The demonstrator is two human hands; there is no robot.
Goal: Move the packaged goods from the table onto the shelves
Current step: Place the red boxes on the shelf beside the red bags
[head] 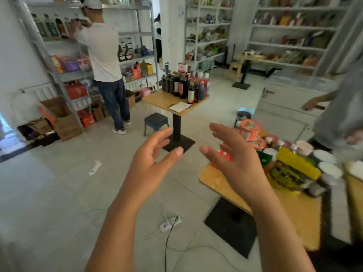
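Metal shelves (59, 75) stocked with bottles, boxes and packets line the left wall, where a person in a white shirt (102, 52) stands with both arms raised to an upper level, cardboard boxes (64, 122) on the floor beside them. Near the middle of the room a small worktop (157, 100) carries a cluster of dark and red bottles (184, 85) and a notepad (179, 106), with a blue stool (156, 121) just beside its post. In the foreground the camera wearer's left grip (151, 163) hangs over the tiled floor, fingers spread and loosely curved, holding nothing; a white power strip (170, 222) lies on the floor below. The right grip (233, 160), palm turned toward the left one and apart from it, is likewise spread and empty, raised over the near corner of a second worktop (216, 179). The packaged goods (290, 165), round lidded tubs, a red cup and a yellow bag, crowd that worktop to the right. More shelves (290, 28) fill the far right wall, and a 2nd person in grey (337, 114) stands blurred at the frame's right edge.
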